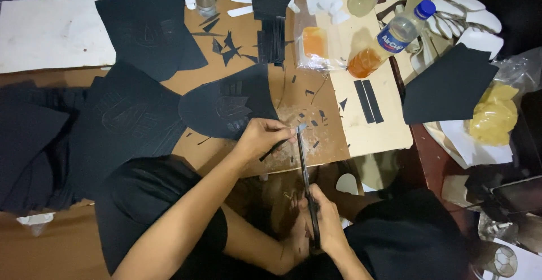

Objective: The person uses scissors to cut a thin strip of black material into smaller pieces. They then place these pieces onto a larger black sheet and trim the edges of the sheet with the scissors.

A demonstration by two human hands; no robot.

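Right now the right hand point(322, 223) is clamped on long scissors point(306, 178), blades reaching up to a thin black strip point(275, 149) pinched in the left hand point(261, 137) over the brown counter point(259, 37). Fingertips sit near the blade tips, so a nick or crooked cut looks possible.

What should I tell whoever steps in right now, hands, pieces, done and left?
Left hand: pinching a narrow black strip at the cardboard work board.
Right hand: holding scissors, blades pointing up at the strip.
Done: two cut strips lie on the board; black scraps scattered.
Left: this strip is uncut; large black sheets lie at left.
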